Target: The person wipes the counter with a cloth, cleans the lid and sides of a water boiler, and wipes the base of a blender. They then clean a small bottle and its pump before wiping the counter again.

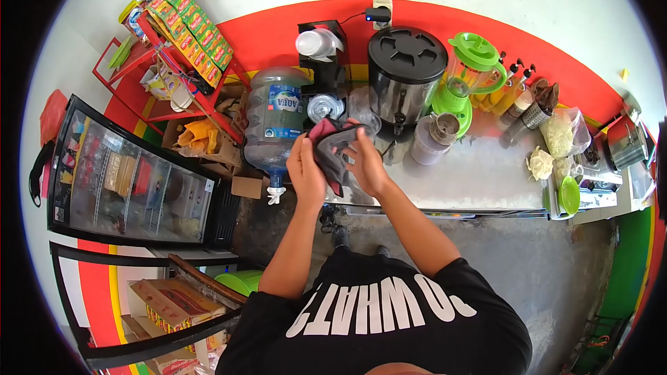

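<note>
A dark grey cloth with a reddish-pink side (326, 149) is held up between my two hands, in front of the counter. My left hand (306, 172) grips its left edge, thumb and fingers closed on the fabric. On the other side my right hand (368, 167) pinches the upper right part, the remaining fingers bent behind or against it. The cloth is crumpled and hangs down in a point. Just beyond it are clear plastic cups with lids (325, 107), and a large water bottle (278, 121) lies to the left, neck toward me.
Along the metal counter (486, 177) stand a steel drink dispenser (406, 76), a green blender (469, 73), a lidded plastic container (432, 140) and several sauce bottles. A red rack (182, 83) and a glass-door fridge (132, 180) are at left. A pot (623, 144) sits far right.
</note>
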Available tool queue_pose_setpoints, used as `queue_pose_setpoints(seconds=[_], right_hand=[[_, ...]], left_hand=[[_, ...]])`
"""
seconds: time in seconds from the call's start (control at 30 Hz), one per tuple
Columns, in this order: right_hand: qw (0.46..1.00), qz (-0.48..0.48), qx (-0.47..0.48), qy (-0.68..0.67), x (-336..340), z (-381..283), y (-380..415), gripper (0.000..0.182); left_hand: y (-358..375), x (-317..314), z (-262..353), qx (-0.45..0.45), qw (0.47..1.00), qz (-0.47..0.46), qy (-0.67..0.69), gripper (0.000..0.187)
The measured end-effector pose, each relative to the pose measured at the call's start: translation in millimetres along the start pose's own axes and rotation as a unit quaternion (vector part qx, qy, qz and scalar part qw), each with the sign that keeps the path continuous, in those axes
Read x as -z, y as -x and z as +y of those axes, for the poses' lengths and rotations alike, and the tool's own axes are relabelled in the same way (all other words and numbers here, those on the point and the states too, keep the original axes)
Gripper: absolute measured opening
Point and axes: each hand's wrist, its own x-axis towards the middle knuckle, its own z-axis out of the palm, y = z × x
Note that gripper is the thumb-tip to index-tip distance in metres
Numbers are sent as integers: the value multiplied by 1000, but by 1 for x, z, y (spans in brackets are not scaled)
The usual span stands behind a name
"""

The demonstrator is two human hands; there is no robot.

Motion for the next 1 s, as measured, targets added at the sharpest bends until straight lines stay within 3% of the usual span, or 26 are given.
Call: queue_pose_setpoints(seconds=[0.03, 0.07, 0.17, 0.23, 0.3, 0.43, 0.5, 0.57, 0.63, 0.77, 0.9, 0.93, 0.97, 1.0], right_hand=[[993, -13, -20, -113, 6, -4, 5, 65], [989, -43, 8, -139, 18, 1, 4, 55], [978, -82, -14, -193, 19, -21, 32, 51], [981, -78, 7, -179, 26, -16, 39, 51], [990, -54, -58, -113, 35, -12, 45, 53], [992, -28, -87, -86, 42, -17, 39, 49], [995, -17, -86, -57, 51, -19, 24, 42], [996, -3, -85, -28, 53, -20, 6, 36], [998, 61, 3, -14, 35, -35, -7, 36], [991, 92, 96, 28, 24, -30, -70, 50], [975, 134, 123, 123, 14, -20, -130, 48], [949, 151, 188, 203, 19, -8, -150, 48], [948, 155, 188, 205, 28, 5, -164, 48], [914, 187, 221, 283, 29, 8, -170, 48]], left_hand=[[6, -9, 4, 10, 1000, -26, 12, 39], [9, -13, -3, 2, 999, -36, -33, 37], [21, -33, -15, -56, 980, -32, -188, 34], [24, -50, -26, -103, 971, -34, -211, 24], [21, -53, -40, -209, 939, -70, -265, 18], [10, -50, -48, -225, 914, -91, -326, 21], [-1, -42, -43, -231, 875, -131, -406, 22], [-21, -31, -41, -233, 874, -127, -408, 28], [-47, -15, -60, -232, 909, -49, -343, 34], [-94, 21, -99, -119, 931, 53, -340, 45], [-133, 37, -137, -57, 962, 65, -260, 51], [-137, 37, -132, -33, 949, 51, -309, 50], [-141, 35, -129, -32, 950, 49, -307, 50], [-143, 32, -129, -37, 957, 34, -287, 49]])
